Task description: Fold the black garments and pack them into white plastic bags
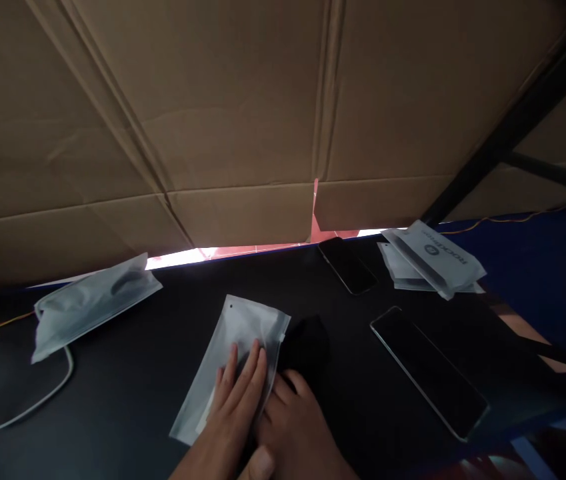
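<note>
A frosted zip bag lies slanted on the black tabletop, with something pale inside its lower part. My left hand rests flat on the bag, fingers stretched out. Right beside it, at the bag's right edge, is my right hand with its fingers curled in. Whatever the right fingers hold, if anything, is hidden. Just beyond that hand sits a dark, soft-looking bundle, too dark to make out.
Another frosted bag lies at left near a white cable. To the right are a small phone, a larger phone and a stack of printed pouches. Cardboard walls the back; a dark metal bar slants at right.
</note>
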`<act>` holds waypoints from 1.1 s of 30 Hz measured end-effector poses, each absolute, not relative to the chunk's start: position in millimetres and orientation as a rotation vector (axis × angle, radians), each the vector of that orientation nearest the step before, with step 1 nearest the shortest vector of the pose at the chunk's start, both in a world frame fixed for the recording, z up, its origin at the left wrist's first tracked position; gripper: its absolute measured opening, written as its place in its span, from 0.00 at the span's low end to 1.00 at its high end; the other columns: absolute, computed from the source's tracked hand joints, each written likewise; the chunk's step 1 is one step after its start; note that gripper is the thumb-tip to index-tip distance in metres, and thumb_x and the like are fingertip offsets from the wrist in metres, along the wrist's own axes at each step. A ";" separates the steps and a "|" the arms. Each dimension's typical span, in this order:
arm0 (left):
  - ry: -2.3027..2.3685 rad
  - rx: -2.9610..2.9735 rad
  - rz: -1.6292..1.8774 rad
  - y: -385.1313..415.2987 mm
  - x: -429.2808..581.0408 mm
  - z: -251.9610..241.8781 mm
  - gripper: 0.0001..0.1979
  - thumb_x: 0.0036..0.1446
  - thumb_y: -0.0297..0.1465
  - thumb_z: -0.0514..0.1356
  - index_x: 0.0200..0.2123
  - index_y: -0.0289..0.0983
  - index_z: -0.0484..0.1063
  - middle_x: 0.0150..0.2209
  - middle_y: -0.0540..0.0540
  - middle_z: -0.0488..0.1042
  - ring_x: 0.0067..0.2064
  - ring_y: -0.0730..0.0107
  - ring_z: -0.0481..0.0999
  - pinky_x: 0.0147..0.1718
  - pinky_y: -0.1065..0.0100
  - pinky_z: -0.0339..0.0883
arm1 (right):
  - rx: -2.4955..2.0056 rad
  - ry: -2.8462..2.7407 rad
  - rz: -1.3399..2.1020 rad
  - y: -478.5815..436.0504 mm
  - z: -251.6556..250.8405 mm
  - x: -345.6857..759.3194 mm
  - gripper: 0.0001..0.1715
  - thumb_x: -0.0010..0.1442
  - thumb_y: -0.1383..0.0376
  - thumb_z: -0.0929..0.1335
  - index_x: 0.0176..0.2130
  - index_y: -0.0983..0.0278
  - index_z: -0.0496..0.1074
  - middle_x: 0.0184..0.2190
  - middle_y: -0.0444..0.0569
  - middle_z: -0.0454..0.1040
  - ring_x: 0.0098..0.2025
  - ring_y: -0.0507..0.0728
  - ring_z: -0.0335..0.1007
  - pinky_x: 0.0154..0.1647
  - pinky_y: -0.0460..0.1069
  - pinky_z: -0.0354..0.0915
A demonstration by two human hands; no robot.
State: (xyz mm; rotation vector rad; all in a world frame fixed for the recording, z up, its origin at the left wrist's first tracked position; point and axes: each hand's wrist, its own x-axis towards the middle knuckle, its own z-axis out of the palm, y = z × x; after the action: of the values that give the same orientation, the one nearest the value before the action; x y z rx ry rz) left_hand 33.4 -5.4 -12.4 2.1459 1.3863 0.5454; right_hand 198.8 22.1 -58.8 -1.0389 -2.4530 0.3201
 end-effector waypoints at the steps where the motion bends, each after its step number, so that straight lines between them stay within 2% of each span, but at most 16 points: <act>1: 1.398 2.136 0.554 -6.5 35.1 -14.6 0.41 0.74 0.59 0.39 0.81 0.50 0.35 0.81 0.40 0.47 0.80 0.36 0.38 0.70 0.24 0.44 | -1.100 -2.428 0.312 21.3 -62.4 193.6 0.14 0.78 0.62 0.66 0.54 0.56 0.82 0.44 0.48 0.87 0.54 0.64 0.79 0.58 0.58 0.72; 3: 1.420 2.170 0.574 -8.6 34.3 -19.7 0.39 0.75 0.57 0.41 0.81 0.51 0.37 0.81 0.41 0.49 0.80 0.38 0.42 0.69 0.27 0.50 | -1.182 -2.389 0.309 19.2 -65.3 187.5 0.15 0.76 0.63 0.67 0.56 0.58 0.81 0.46 0.51 0.87 0.54 0.67 0.79 0.54 0.60 0.73; 6: 1.471 2.274 0.550 -9.7 24.0 -20.3 0.37 0.76 0.46 0.51 0.81 0.54 0.38 0.79 0.44 0.53 0.77 0.45 0.53 0.64 0.43 0.67 | -1.269 -2.335 0.324 16.3 -57.5 191.3 0.19 0.73 0.67 0.68 0.60 0.59 0.79 0.52 0.51 0.86 0.58 0.69 0.77 0.53 0.62 0.74; 10: 1.549 2.369 0.617 -7.4 10.7 -11.0 0.44 0.69 0.37 0.62 0.81 0.53 0.43 0.75 0.45 0.65 0.69 0.51 0.72 0.59 0.57 0.76 | -1.278 -2.296 0.602 16.1 -35.3 213.3 0.29 0.64 0.70 0.71 0.63 0.61 0.76 0.60 0.51 0.82 0.66 0.69 0.72 0.62 0.63 0.72; 13: 1.601 2.433 0.649 -4.6 13.4 -10.5 0.39 0.66 0.30 0.60 0.78 0.47 0.56 0.68 0.45 0.75 0.64 0.54 0.80 0.56 0.63 0.79 | -1.116 -2.333 0.840 18.0 -22.4 229.3 0.37 0.66 0.70 0.70 0.71 0.58 0.68 0.69 0.46 0.74 0.73 0.64 0.64 0.74 0.61 0.62; 16: 1.765 2.454 0.631 -0.5 24.9 -12.2 0.27 0.66 0.28 0.55 0.67 0.38 0.73 0.60 0.41 0.83 0.57 0.54 0.85 0.46 0.65 0.84 | -1.016 -2.386 0.929 19.9 -18.0 237.1 0.33 0.72 0.65 0.69 0.73 0.54 0.65 0.73 0.40 0.69 0.78 0.60 0.56 0.79 0.59 0.55; 18: 1.854 2.437 0.590 2.8 31.7 -9.5 0.23 0.68 0.28 0.53 0.60 0.37 0.79 0.56 0.41 0.86 0.51 0.53 0.89 0.38 0.65 0.86 | -0.986 -2.399 0.904 20.2 -19.7 236.8 0.31 0.75 0.61 0.69 0.73 0.54 0.64 0.72 0.40 0.71 0.78 0.60 0.57 0.78 0.59 0.55; 20: 1.870 2.433 0.570 4.8 34.5 -3.7 0.21 0.68 0.28 0.52 0.56 0.37 0.82 0.52 0.42 0.88 0.44 0.54 0.90 0.31 0.66 0.85 | -0.983 -2.364 0.832 18.7 -24.8 232.0 0.30 0.76 0.57 0.70 0.72 0.53 0.64 0.70 0.40 0.74 0.75 0.61 0.62 0.76 0.58 0.59; 24: 1.747 2.505 0.632 0.8 27.4 5.5 0.22 0.67 0.28 0.52 0.55 0.39 0.82 0.51 0.43 0.88 0.46 0.58 0.90 0.38 0.68 0.85 | -1.142 -2.139 0.708 10.7 -41.2 213.2 0.24 0.71 0.54 0.73 0.63 0.56 0.73 0.57 0.44 0.84 0.63 0.64 0.78 0.67 0.59 0.66; 27: 1.674 2.539 0.639 -4.7 20.0 2.7 0.25 0.66 0.27 0.52 0.60 0.41 0.81 0.53 0.44 0.87 0.49 0.58 0.89 0.42 0.67 0.85 | -1.266 -2.007 0.627 5.0 -50.2 198.9 0.18 0.67 0.57 0.75 0.55 0.57 0.77 0.47 0.45 0.87 0.55 0.66 0.82 0.61 0.60 0.68; 30: 1.655 2.476 0.528 -5.3 17.9 -3.8 0.28 0.64 0.26 0.51 0.63 0.39 0.78 0.56 0.42 0.85 0.49 0.56 0.89 0.41 0.65 0.86 | -1.314 -1.921 0.531 3.3 -51.7 189.3 0.17 0.63 0.64 0.76 0.52 0.56 0.77 0.46 0.46 0.86 0.53 0.67 0.82 0.56 0.60 0.68; 33: 1.752 2.344 0.375 -1.7 19.7 -6.3 0.28 0.66 0.27 0.50 0.65 0.40 0.77 0.58 0.44 0.84 0.46 0.56 0.90 0.37 0.66 0.86 | -1.369 -1.864 0.489 4.2 -51.0 182.1 0.13 0.64 0.69 0.74 0.48 0.56 0.76 0.44 0.46 0.85 0.51 0.67 0.80 0.52 0.60 0.67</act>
State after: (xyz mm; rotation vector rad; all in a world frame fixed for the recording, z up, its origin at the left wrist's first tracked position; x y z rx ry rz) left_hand 19.7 -1.7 -6.3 2.3440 1.7518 0.3748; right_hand 182.1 4.2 -51.0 -1.3694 -1.8641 0.4887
